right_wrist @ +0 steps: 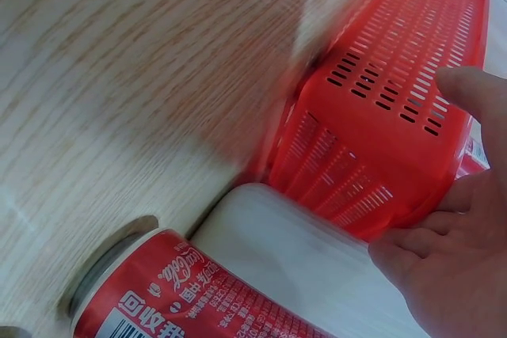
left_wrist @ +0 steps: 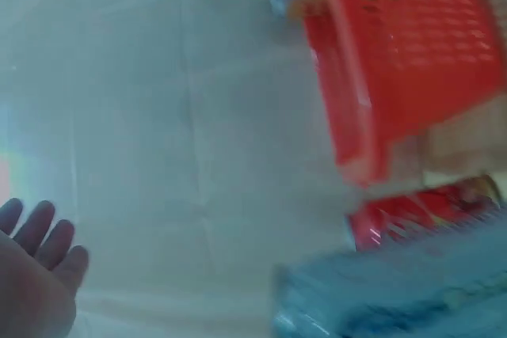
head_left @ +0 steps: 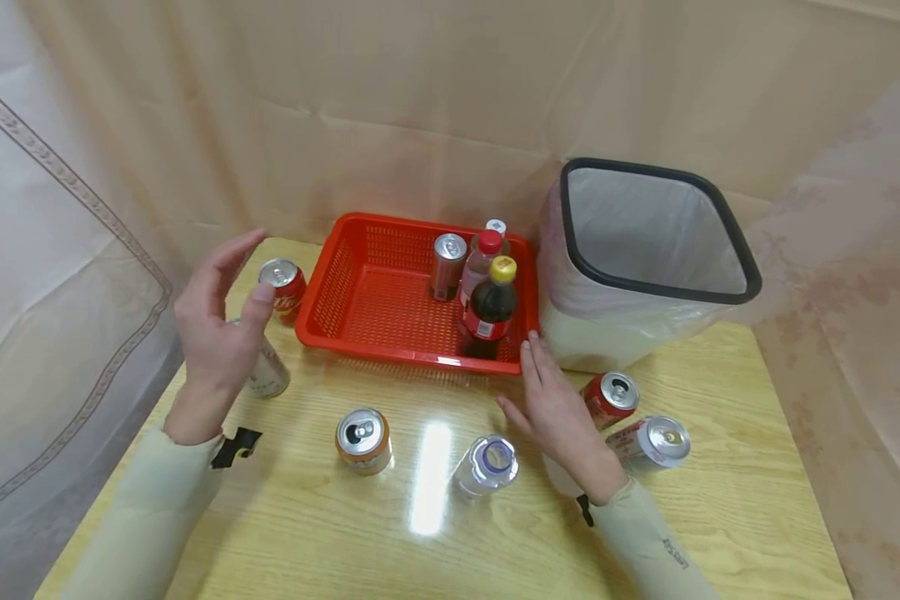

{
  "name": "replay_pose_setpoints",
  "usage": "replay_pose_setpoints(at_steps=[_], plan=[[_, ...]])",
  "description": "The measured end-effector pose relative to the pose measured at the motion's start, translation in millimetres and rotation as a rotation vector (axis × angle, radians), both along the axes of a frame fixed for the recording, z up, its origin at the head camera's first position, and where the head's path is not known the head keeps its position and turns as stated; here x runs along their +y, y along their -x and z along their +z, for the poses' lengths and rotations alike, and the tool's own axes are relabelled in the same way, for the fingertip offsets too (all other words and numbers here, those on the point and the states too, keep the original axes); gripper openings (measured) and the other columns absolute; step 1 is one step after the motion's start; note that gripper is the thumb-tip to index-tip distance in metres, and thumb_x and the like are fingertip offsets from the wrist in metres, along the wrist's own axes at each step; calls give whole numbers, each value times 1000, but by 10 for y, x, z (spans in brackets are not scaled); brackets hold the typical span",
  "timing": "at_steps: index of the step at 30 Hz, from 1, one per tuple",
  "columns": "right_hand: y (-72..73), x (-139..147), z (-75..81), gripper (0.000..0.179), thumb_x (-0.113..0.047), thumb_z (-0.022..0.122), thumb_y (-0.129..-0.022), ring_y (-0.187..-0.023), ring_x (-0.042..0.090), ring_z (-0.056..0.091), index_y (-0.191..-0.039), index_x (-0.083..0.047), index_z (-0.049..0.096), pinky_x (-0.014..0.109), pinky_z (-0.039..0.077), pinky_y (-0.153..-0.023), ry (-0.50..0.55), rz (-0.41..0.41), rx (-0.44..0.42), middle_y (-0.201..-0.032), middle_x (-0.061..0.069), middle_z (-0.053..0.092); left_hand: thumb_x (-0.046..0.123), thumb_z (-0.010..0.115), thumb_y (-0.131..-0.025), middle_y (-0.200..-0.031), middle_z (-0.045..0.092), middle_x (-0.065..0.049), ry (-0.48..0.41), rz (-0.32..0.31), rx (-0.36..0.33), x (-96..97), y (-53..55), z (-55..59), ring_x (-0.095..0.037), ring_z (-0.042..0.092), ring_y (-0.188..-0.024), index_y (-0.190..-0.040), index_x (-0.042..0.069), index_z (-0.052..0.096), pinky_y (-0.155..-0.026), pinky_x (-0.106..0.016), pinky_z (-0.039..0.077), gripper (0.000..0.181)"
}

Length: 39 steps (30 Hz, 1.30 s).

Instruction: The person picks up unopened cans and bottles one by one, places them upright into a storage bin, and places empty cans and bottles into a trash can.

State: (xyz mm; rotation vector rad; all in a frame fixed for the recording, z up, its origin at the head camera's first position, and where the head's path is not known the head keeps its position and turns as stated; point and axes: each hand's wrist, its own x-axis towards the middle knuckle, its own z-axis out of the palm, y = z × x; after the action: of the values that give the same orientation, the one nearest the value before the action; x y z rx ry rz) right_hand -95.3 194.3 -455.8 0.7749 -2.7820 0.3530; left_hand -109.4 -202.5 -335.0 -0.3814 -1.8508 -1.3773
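My left hand [head_left: 217, 337] is raised at the left, thumb and fingers spread apart with nothing between them. Below it stand a red can [head_left: 288, 296] and a pale can [head_left: 270, 375], partly covered by the hand. At the front right corner of the red plastic basket [head_left: 322, 321], my right hand [head_left: 558, 412] has its straight fingertips right at the rim. The right wrist view shows its thumb beside the basket wall [right_wrist: 380, 140]. Inside the basket stand a cola bottle with a yellow cap [head_left: 491, 304], a red-capped bottle [head_left: 480, 262], a can [head_left: 447, 267] and another white-capped bottle [head_left: 497, 226].
An orange can [head_left: 363, 442] and a clear uncapped bottle [head_left: 486, 467] stand in front. A red Coca-Cola can [head_left: 607, 400] and a white-pink can [head_left: 652, 442] stand right of my right hand. The lined bin [head_left: 592, 325] with a black rim stands beside the basket.
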Motion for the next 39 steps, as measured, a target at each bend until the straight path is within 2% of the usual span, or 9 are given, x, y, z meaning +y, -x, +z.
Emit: replay_pose_setpoints(at_steps=[4, 8, 12, 16, 21, 27, 31, 35, 39], plan=[[-3, 2, 1, 90, -35, 77, -93, -150, 45, 31, -153, 16, 33, 55, 35, -117, 0, -1, -6, -162, 34, 26, 40, 75, -94, -133, 66, -9, -107, 6, 20, -106, -80, -139, -24, 57, -132, -129, -15, 58, -120, -41, 35, 67], [-4, 2, 3, 90, -34, 78, -93, -150, 45, 31, -153, 16, 33, 56, 35, -117, 5, -4, -12, -163, 34, 26, 39, 79, -91, -144, 54, -3, -163, 24, -28, -223, -155, -314, -26, 45, -140, -136, -7, 53, -124, -41, 26, 70], [-6, -2, 8, 89, -34, 77, -93, -150, 45, 31, -153, 16, 33, 56, 35, -117, 2, -9, -20, -163, 33, 25, 43, 86, -83, -160, 35, -6, -219, 37, -110, -366, -205, -526, -27, 27, -152, -153, 0, 38, -127, -38, 16, 95], [-9, -1, 13, 88, -34, 76, -94, -151, 44, 31, -153, 15, 34, 54, 34, -118, 0, -14, -29, -163, 33, 26, 43, 91, -79, -170, 18, -8, -261, 15, -221, -492, -239, -685, -24, 13, -158, -163, 6, 22, -127, -31, 10, 115], [-10, -2, 23, 87, -35, 75, -95, -152, 43, 29, -154, 14, 33, 53, 33, -119, 2, -20, -45, -164, 32, 25, 33, 86, -86, -173, 9, -3, -268, 4, -403, -591, -278, -828, -17, 7, -159, -167, 17, 13, -124, -22, 8, 110], [-9, 2, 17, 88, -35, 75, -95, -152, 42, 29, -154, 14, 33, 53, 33, -118, -2, -28, -50, -164, 31, 25, 27, 85, -88, -174, 2, -2, -375, -65, -488, -633, -310, -979, -15, 1, -159, -167, 20, 7, -125, -24, 6, 111], [-3, 1, 11, 88, -35, 75, -95, -152, 42, 30, -154, 14, 33, 53, 34, -118, -2, -28, -47, -164, 31, 25, 21, 82, -91, -174, 2, -1, -443, -118, -543, -630, -317, -1055, -15, 3, -159, -168, 21, 3, -125, -24, 9, 110], [0, -2, 13, 88, -35, 76, -94, -152, 43, 29, -154, 14, 33, 53, 34, -118, -2, -25, -50, -164, 32, 26, 11, 77, -93, -174, 6, -3, -473, -141, -581, -614, -298, -1111, -20, 19, -153, -167, 23, 2, -121, -21, 22, 106], [-3, -5, 19, 88, -35, 76, -95, -152, 42, 29, -154, 14, 33, 54, 35, -118, -4, -29, -59, -164, 32, 25, 9, 80, -91, -172, 14, -10, -457, -140, -588, -601, -261, -1166, -21, 33, -144, -167, 21, 5, -112, -16, 33, 108]])
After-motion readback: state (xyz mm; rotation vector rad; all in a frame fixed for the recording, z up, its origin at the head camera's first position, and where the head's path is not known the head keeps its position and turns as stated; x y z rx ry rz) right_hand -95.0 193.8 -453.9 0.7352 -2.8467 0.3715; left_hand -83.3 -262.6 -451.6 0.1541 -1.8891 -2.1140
